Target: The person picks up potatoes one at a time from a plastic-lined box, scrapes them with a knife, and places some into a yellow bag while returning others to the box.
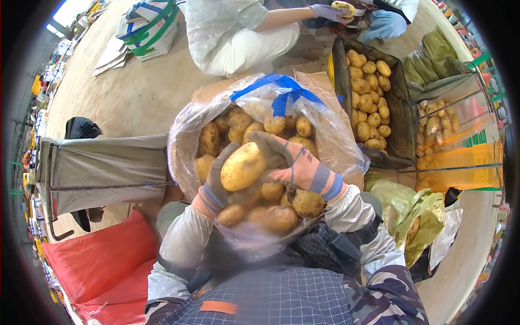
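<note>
A large yellow potato (243, 167) is held up over a plastic-lined box (187, 127) full of potatoes. My left hand (215, 187), in a grey and orange work glove, wraps the potato's left side. Against its right end, my right hand (300, 165) curls its gloved fingers and thumb. Brown marks dot the potato's skin. More potatoes (275, 218) lie in the box below my hands, some with dark soil on them. Blue tape (281, 84) runs along the liner's far edge.
A black crate (398, 108) of potatoes stands at the right, near a bag of potatoes (433, 122) on a frame. Red sacks (105, 260) lie at lower left beside a grey cloth-covered frame (108, 173). Ahead, a co-worker's gloved hand (327, 13) holds a potato.
</note>
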`<state>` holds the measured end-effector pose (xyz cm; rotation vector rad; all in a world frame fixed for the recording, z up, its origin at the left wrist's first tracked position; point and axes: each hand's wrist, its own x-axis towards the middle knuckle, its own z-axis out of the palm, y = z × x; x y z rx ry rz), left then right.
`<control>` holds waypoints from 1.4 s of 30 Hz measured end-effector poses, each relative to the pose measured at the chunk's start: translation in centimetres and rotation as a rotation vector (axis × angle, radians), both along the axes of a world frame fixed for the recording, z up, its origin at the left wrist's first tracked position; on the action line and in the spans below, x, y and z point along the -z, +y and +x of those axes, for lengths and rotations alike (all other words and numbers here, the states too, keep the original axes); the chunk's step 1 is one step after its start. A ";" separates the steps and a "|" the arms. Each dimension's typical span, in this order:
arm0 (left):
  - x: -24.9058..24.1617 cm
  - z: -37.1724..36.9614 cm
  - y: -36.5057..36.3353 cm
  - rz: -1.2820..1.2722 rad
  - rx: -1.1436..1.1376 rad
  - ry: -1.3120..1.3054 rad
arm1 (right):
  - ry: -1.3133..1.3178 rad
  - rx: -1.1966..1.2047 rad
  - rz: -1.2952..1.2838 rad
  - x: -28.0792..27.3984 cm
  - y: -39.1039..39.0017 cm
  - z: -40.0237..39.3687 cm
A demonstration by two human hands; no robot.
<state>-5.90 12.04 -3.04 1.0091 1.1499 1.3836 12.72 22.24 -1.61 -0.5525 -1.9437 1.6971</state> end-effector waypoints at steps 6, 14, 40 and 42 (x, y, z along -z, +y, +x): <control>-1.5 -2.6 -0.2 -0.358 0.307 -0.712 | -0.363 0.041 0.199 -1.8 -0.1 1.0; -1.9 -0.4 0.3 -0.258 0.040 -0.089 | -0.954 -0.141 0.882 -1.2 -1.7 0.3; -6.4 0.7 7.5 -0.114 -0.223 1.390 | 0.047 0.445 -0.917 -3.1 -0.7 1.9; -5.3 0.4 7.6 -0.100 -0.262 1.296 | 0.039 0.466 -0.938 -4.1 -0.9 1.9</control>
